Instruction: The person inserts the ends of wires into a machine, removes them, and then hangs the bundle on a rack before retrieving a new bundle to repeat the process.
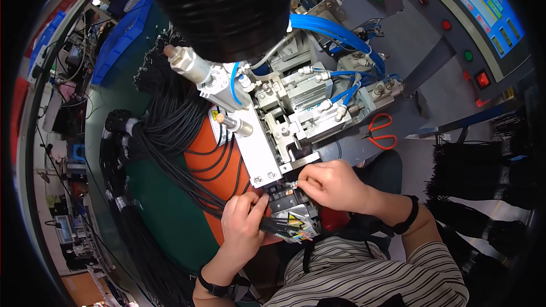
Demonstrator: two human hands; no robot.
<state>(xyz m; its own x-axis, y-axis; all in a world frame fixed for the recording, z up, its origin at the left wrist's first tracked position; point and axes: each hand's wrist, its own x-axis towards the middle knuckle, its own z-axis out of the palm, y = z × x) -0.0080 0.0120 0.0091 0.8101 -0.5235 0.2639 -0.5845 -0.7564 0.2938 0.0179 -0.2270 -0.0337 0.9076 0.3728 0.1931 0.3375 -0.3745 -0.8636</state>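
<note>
My left hand is closed with its fingertips on a black cable at the left side of a small black fixture. Across the fixture, my right hand pinches thin wires at its fingertips, their ends tiny and partly hidden. Several black cables with stripped, coloured wire ends lie at the near side of the fixture, close beside my left fingers. Just beyond both hands stands a metal machine head with a pale plate and pneumatic cylinders.
A thick bundle of black cables crosses the orange and green mat at left. Red-handled scissors lie right of the machine. Blue air hoses arch behind it. A control screen stands far right, above hanging black cables.
</note>
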